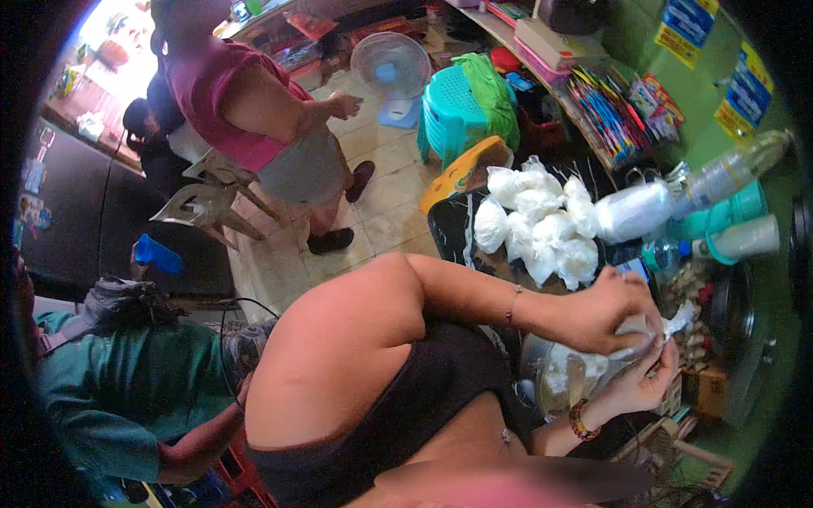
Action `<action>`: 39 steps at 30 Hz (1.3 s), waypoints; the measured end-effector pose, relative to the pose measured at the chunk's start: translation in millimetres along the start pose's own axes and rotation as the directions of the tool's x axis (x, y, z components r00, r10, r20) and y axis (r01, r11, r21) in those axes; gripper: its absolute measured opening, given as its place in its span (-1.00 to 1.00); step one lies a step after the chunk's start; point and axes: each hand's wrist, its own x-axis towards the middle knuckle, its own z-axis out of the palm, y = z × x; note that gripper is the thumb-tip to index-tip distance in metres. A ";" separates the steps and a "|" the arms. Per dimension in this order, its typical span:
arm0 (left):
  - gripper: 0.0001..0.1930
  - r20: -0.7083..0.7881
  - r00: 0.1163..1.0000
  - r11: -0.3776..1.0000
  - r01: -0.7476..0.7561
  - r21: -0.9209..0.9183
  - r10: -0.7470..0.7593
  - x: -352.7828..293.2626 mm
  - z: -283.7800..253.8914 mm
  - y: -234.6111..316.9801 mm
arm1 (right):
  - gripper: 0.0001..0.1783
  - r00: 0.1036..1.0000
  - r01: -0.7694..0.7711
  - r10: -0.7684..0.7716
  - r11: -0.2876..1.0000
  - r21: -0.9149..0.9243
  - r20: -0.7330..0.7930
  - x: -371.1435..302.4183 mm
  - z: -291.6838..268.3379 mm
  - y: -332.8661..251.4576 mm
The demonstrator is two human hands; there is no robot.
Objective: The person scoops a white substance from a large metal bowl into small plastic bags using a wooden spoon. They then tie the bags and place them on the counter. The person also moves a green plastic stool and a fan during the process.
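My left hand and my right hand close together around a small clear plastic bag of white stuff; its twisted top sticks out to the right. My left arm reaches across from the left and wears a thin bracelet. A red beaded band sits on my right wrist. Just below the hands a metal bowl holds more of the white stuff. A pile of several filled, tied white bags lies on the dark marbled table beyond my hands.
A stack of plastic cups, bottles and teal containers stand at the right. Teal stools with a green bag and a fan are on the tiled floor. A person in maroon stands at upper left; another in green sits close at left.
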 end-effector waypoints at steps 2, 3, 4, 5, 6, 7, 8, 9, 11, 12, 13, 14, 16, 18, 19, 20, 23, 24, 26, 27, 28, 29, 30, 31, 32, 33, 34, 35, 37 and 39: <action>-0.88 -0.108 0.994 0.999 -0.004 0.044 0.009 7.1 3.9 -7.4 | -0.83 0.999 -0.035 0.036 0.998 -0.047 0.005 4.1 -5.3 -6.6; -0.85 -0.061 0.998 0.997 0.022 0.074 -0.017 9.8 4.0 -5.7 | -0.85 0.999 -0.044 0.045 0.996 -0.076 0.008 2.9 -7.8 -7.9; -0.84 -0.052 0.999 0.995 0.008 0.101 -0.003 10.6 5.7 0.9 | -0.86 0.999 -0.022 0.025 0.997 -0.076 0.029 1.8 -11.2 -11.7; -0.83 -0.040 0.999 0.992 -0.004 0.126 0.009 11.7 8.4 5.6 | -0.87 0.999 -0.005 0.008 0.997 -0.078 0.049 1.2 -15.3 -14.9; -0.84 -0.057 0.997 0.997 -0.050 0.060 0.054 14.0 13.6 3.3 | -0.87 0.998 0.032 -0.030 0.999 -0.038 0.051 -0.1 -19.0 -13.2; -0.85 -0.079 0.992 0.995 -0.097 -0.005 0.096 16.4 19.2 -0.4 | -0.87 0.998 0.041 -0.039 0.998 -0.049 0.051 -0.4 -23.3 -13.9; -0.85 -0.105 0.985 0.988 -0.143 -0.066 0.135 18.6 23.8 -3.6 | -0.88 0.997 0.051 -0.048 0.997 -0.057 0.051 -0.3 -26.3 -15.4; -0.86 -0.127 0.982 0.986 -0.149 -0.078 0.138 19.8 28.1 -4.7 | -0.88 0.997 0.062 -0.059 0.996 -0.064 0.054 -1.0 -29.3 -16.0; -0.87 -0.175 0.974 0.982 -0.162 -0.101 0.143 21.8 36.7 -5.8 | -0.87 0.996 0.058 -0.054 0.996 -0.072 0.067 -4.4 -34.8 -14.7; -0.89 -0.170 0.977 0.983 -0.149 -0.108 0.129 22.9 38.0 -3.6 | -0.87 0.995 0.076 -0.069 0.993 -0.095 0.070 -5.1 -36.7 -14.9; -0.89 -0.171 0.974 0.982 -0.163 -0.098 0.145 23.4 41.9 -5.0 | -0.87 0.994 0.094 -0.085 0.989 -0.115 0.075 -5.4 -38.7 -14.1; -0.88 -0.174 0.971 0.981 -0.177 -0.081 0.161 23.7 44.4 -6.7 | -0.86 0.994 0.084 -0.078 0.993 -0.083 0.079 -6.3 -39.1 -11.4; -0.90 -0.159 0.975 0.984 -0.168 -0.057 0.157 21.0 52.9 -11.2 | -0.87 0.992 0.082 -0.072 0.992 -0.091 0.105 -7.5 -44.2 -5.2; -0.91 -0.147 0.971 0.982 -0.179 0.064 0.187 19.5 54.5 -8.4 | -0.87 0.992 0.034 -0.025 0.997 -0.070 0.128 -7.4 -47.1 -1.1; -0.91 -0.140 0.970 0.975 -0.185 0.124 0.201 19.1 55.3 -7.3 | -0.87 0.990 -0.009 0.016 0.999 -0.047 0.143 -7.5 -48.9 0.3; -0.91 -0.138 0.968 0.967 -0.184 0.176 0.209 18.9 55.7 -7.0 | -0.87 0.986 -0.053 0.056 0.998 -0.023 0.158 -8.1 -50.1 1.5; -0.91 -0.110 0.973 0.942 -0.163 0.293 0.203 19.2 54.8 -7.1 | -0.87 0.968 -0.131 0.124 0.991 0.015 0.218 -7.9 -51.4 7.2; -0.91 -0.089 0.980 0.940 -0.144 0.309 0.179 19.0 53.7 -8.2 | -0.87 0.961 -0.156 0.143 0.987 0.037 0.238 -8.4 -51.4 9.2; -0.91 -0.055 0.992 0.958 -0.097 0.270 0.116 17.4 52.0 -10.7 | -0.85 0.944 -0.205 0.176 0.976 0.079 0.278 -10.7 -52.9 12.6; -0.91 -0.040 0.996 0.974 -0.068 0.215 0.078 15.7 51.4 -12.6 | -0.85 0.924 -0.271 0.226 0.956 0.111 0.308 -11.1 -54.2 12.1; -0.91 -0.022 0.999 0.987 -0.036 0.160 0.040 14.4 50.7 -14.6 | -0.84 0.900 -0.336 0.273 0.931 0.141 0.339 -11.5 -55.7 11.0; -0.91 -0.023 1.000 0.995 -0.015 0.103 0.017 14.3 51.2 -18.2 | -0.83 0.874 -0.398 0.318 0.902 0.167 0.367 -11.9 -56.6 11.1; -0.90 -0.021 1.000 0.999 0.007 0.045 -0.006 14.9 51.8 -22.2 | -0.82 0.875 -0.410 0.322 0.890 0.201 0.362 -12.0 -56.1 13.0; -0.90 -0.017 0.999 0.999 0.029 -0.014 -0.029 16.2 52.2 -24.1 | -0.81 0.876 -0.421 0.326 0.876 0.234 0.356 -12.3 -55.5 16.2; -0.90 -0.040 0.999 0.999 0.017 0.045 -0.015 16.9 50.5 -19.3 | -0.81 0.877 -0.432 0.330 0.860 0.271 0.350 -12.0 -53.7 18.1; -0.90 -0.061 0.998 0.995 0.005 0.103 0.002 15.6 49.2 -9.9 | -0.80 0.876 -0.449 0.364 0.855 0.260 0.316 -11.5 -52.2 18.5; -0.90 -0.080 0.997 0.987 -0.008 0.160 0.021 13.5 49.3 -2.5 | -0.79 0.874 -0.466 0.398 0.849 0.249 0.280 -10.9 -50.8 18.7; -0.89 -0.078 0.996 0.983 -0.038 0.180 0.053 12.5 47.6 1.3 | -0.79 0.871 -0.483 0.429 0.840 0.250 0.241 -9.5 -45.7 17.9; -0.86 -0.070 0.991 0.971 -0.100 0.217 0.118 11.9 44.9 7.8 | -0.79 0.937 -0.320 0.288 0.934 0.160 0.195 -3.6 -43.3 5.8; -0.81 -0.044 0.995 0.990 -0.083 0.118 0.088 13.7 41.6 2.2 | -0.80 0.969 -0.176 0.164 0.983 0.046 0.183 -2.3 -44.4 -1.9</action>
